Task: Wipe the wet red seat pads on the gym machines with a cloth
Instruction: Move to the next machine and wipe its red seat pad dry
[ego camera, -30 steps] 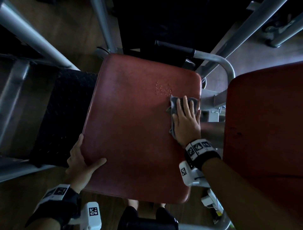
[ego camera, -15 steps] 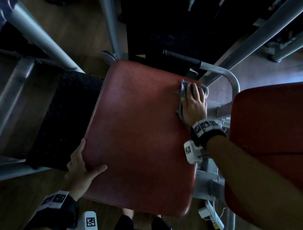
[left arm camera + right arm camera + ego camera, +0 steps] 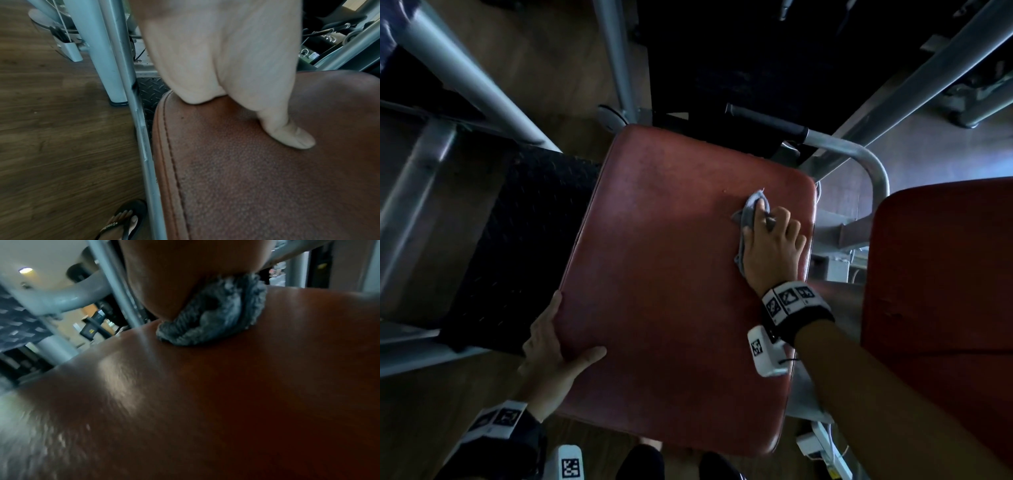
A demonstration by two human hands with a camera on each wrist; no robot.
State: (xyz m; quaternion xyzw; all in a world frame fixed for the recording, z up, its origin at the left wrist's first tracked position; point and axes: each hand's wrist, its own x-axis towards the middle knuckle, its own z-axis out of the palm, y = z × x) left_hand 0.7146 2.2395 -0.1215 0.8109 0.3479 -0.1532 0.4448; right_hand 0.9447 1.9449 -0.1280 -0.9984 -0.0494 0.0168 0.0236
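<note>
At the near left edge of the red seat pad (image 3: 671, 291), the left hand (image 3: 551, 359) grips the cushion: its thumb (image 3: 287, 134) lies flat on the top surface while the fingers wrap down over the stitched side, out of sight in the left wrist view. Below that hand, on the wooden floor (image 3: 61, 146), a foot in a dark flip-flop (image 3: 123, 222) stands just beside a grey metal bar (image 3: 144, 146) of the machine frame. Both wrists carry black bands with white coded tags. Farther up the pad, toward its far right corner, the right hand (image 3: 770, 246) holds a grey cloth (image 3: 751, 209), the fingers curled over it and pressing it down on the leather; the right wrist view shows the fuzzy cloth (image 3: 216, 318) bunched under the palm and touching the pad, though that picture is blurred. The pad surface around the cloth shines in places, and a few tiny specks sit just left of the cloth. To the right of this pad, well lower in the head view and apart from it, a second red pad (image 3: 945, 308) fills the right side. To the left lies a black diamond-pattern footplate (image 3: 517, 240). Beyond the pad's far edge runs a curved grey tube with a black handle grip (image 3: 767, 123), and grey frame posts (image 3: 465, 78) slant away over the floor.
</note>
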